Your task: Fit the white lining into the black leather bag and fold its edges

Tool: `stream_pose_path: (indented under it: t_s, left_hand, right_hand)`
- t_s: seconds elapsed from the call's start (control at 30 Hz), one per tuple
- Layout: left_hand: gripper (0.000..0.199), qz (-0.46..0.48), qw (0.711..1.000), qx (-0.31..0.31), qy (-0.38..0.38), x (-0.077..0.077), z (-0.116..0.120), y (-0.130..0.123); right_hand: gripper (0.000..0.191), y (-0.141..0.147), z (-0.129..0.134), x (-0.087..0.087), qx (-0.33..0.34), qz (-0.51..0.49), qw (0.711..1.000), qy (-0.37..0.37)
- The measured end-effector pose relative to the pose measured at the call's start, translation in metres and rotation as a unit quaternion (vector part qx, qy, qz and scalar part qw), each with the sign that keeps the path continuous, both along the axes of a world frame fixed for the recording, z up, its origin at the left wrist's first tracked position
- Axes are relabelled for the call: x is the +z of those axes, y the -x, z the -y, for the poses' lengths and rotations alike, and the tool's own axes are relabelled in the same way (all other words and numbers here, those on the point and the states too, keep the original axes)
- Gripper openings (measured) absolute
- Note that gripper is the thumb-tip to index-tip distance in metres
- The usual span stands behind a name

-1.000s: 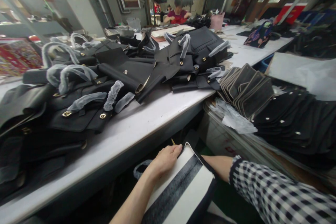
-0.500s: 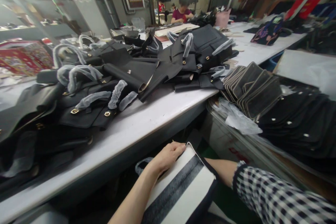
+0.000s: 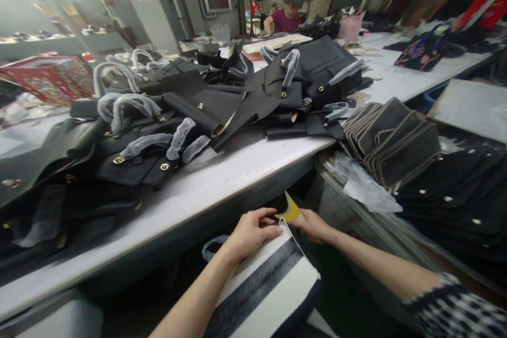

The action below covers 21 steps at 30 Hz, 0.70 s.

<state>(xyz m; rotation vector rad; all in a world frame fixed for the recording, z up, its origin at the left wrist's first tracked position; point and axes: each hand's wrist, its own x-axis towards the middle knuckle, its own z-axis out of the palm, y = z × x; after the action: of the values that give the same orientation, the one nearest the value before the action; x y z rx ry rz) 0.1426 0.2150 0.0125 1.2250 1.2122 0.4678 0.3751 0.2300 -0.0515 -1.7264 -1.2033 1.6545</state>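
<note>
Panel (image 3: pixel 269 285), white with a dark stripe, lies low before the surface (image 3: pixel 237 169). Left hand (image 3: pixel 251 232) grips its top edge; right hand (image 3: pixel 312 224) pinches a yellow piece (image 3: pixel 292 211) at its corner. Black bags (image 3: pixel 190 111) crowd the surface above.

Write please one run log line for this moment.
left hand: on top edge of striped panel | right hand: pinching yellow piece | table: black bags piled
</note>
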Motion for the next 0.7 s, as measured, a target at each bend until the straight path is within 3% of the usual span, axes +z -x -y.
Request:
stream_pose_path:
  t_s: [0.07,0.17,0.23,0.3,0.47,0.57,0.63,0.7]
  left_hand:
    - [0.069,-0.010,1.000,0.002,-0.004,0.000,0.000,-0.001]
    - [0.083,-0.017,1.000,0.003,-0.007,-0.001,0.000,-0.001]
    - [0.091,-0.025,1.000,0.007,-0.010,-0.001,0.001,-0.001]
    - [0.096,-0.039,0.999,0.015,-0.015,-0.001,0.002,-0.001]
    - [0.109,-0.055,0.998,0.034,-0.014,-0.003,0.002,-0.002]
    - [0.115,-0.063,0.997,0.042,-0.009,-0.007,0.001,-0.002]
    - [0.116,-0.056,0.997,0.052,-0.006,-0.010,0.001,-0.002]
    - [0.113,-0.042,0.997,0.064,-0.008,-0.010,0.001,-0.002]
  right_hand:
    - [0.041,-0.031,-0.009,0.017,0.057,0.000,0.998,0.023]
    - [0.055,-0.059,-0.020,0.052,0.253,-0.035,0.962,0.100]
    - [0.062,-0.057,-0.030,0.068,0.393,-0.025,0.913,0.110]
    - [0.066,-0.044,-0.043,0.073,0.461,0.003,0.885,0.068]
    - [0.068,-0.005,-0.073,0.064,0.419,0.104,0.895,-0.116]
    - [0.065,0.014,-0.082,0.062,0.383,0.172,0.877,-0.234]
    - [0.062,0.026,-0.086,0.062,0.413,0.225,0.821,-0.325]
    - [0.064,0.035,-0.089,0.062,0.461,0.274,0.742,-0.402]
